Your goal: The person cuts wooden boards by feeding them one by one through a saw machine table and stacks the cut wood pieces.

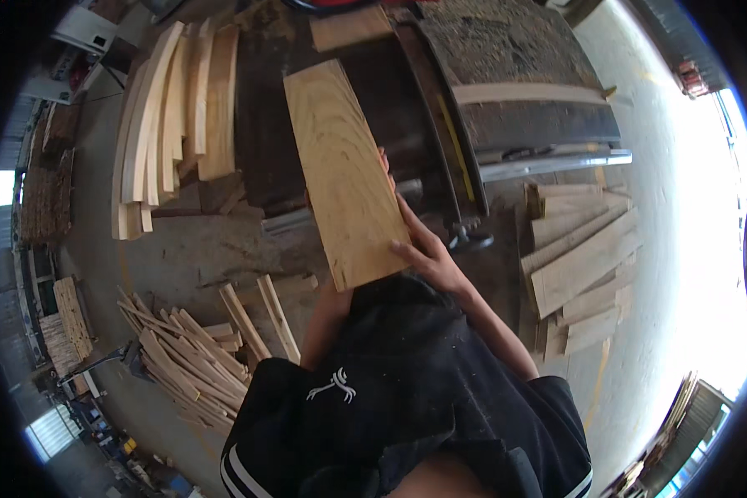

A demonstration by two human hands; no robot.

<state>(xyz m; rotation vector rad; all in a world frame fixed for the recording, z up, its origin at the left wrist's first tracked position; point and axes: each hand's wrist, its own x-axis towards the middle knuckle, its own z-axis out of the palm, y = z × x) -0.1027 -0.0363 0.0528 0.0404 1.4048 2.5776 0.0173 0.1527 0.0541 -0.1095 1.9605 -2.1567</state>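
Note:
A wide, flat wooden board (344, 170) with wavy grain lies in both my hands, tilted away from me in front of my body. My right hand (423, 249) grips its right edge, thumb on the upper face and fingers along the side and beneath. Under the board's near left corner comes my left hand (336, 292), mostly hidden by the wood; a bit of finger shows at the left edge, supporting it. Beyond and partly below the board is the dark metal machine table (266, 124).
Long wooden strips (162, 116) are stacked at the table's left. A metal rail with a yellow strip (456, 145) runs along its right. A shorter board (351, 29) sits at the far side. Loose strips (191, 357) pile at lower left, planks (585, 257) at right.

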